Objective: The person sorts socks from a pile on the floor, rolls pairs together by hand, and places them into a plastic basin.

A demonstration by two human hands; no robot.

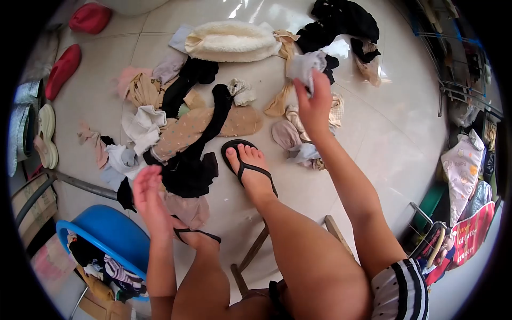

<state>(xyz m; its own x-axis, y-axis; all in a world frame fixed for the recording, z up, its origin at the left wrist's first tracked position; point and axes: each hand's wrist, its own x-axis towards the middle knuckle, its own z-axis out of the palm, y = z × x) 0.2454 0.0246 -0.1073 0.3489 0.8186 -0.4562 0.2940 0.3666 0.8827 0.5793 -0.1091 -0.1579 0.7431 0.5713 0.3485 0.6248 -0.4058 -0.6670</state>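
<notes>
My right hand [317, 101] is closed on a light grey sock [308, 65], held above the right-hand part of the clothes on the floor. Close below it lie a beige checked piece [336, 109] and a greyish-pink sock [286, 134]. My left hand [149, 198] hangs with loosely bent fingers and nothing visible in it. Near that hand are black cloth [188, 176], a white sock [125, 160] and a pale pink piece [186, 209]. A tan patterned sock [184, 130] lies under a long black one [212, 120].
A blue basin [114, 229] with clothes in it stands at the lower left. A cream fluffy item [232, 41] and a black garment [346, 24] lie at the back. Red shoes [63, 72] are on the left, and a wire rack [453, 48] on the right.
</notes>
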